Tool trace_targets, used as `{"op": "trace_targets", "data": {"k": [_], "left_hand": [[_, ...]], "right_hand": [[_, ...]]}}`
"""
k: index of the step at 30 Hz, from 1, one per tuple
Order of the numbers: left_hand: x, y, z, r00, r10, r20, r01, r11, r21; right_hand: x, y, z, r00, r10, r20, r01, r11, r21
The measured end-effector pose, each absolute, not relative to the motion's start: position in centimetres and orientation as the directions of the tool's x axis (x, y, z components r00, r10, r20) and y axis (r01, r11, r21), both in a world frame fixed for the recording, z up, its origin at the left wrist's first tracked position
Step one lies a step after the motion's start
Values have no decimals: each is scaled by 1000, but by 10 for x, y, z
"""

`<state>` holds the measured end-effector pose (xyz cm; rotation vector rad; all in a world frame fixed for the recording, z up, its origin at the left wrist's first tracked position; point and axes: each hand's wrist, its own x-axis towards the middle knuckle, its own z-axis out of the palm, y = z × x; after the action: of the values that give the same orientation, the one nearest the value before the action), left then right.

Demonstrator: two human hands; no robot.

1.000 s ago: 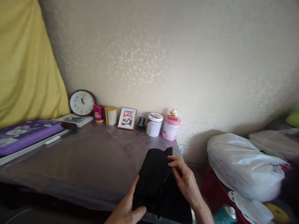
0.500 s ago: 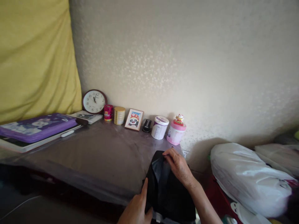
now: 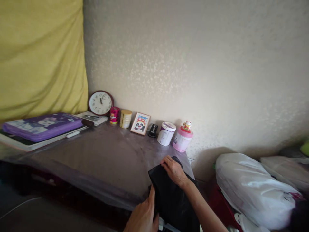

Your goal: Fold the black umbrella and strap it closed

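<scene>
A black flexible item (image 3: 172, 198) is held at the near right corner of the table (image 3: 106, 161).
Its upper edge is pinched by the right hand (image 3: 174, 171); its left side is gripped by the half-curled left hand (image 3: 144, 213). In such dim light, its exact kind cannot be made out.

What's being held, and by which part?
A black flexible item: right-hand grip at its upper edge, left-hand grip at its left side.
</scene>
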<state>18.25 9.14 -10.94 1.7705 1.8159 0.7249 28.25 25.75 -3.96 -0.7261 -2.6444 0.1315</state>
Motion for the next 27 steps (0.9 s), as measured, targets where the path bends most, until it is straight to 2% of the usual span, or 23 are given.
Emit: {"op": "trace_targets", "data": {"k": [3,7,10,13,17,20,23,27], "left_hand": [[185,89,-108,-99,995,-32,703,93,706],[185,88,-107,-136,991,2,684,92,723],[184,87,-106,-78,996,40,698,26,716],[183,87,-108,-1,999,50,753,-32,657],[182,88,-110,13,1000,24,780,-25,625],[183,88,-111,3,1000,11,779,-9,627],[184,89,-113,7,1000,24,781,-20,624],[186,92,-120,4,999,34,769,-25,639]], "right_hand": [[278,260,-44,-797,509,325,482,860,-166],[275,260,-49,-808,517,280,501,855,-132],[273,260,-52,-815,517,263,506,855,-114],[271,258,-55,-825,508,246,502,860,-92],[269,259,-59,-839,490,235,495,868,-42],[269,258,-60,-841,483,242,492,870,-28],[274,245,-56,-832,470,294,474,878,-63],[290,212,-53,-850,396,348,390,916,-92]]}}
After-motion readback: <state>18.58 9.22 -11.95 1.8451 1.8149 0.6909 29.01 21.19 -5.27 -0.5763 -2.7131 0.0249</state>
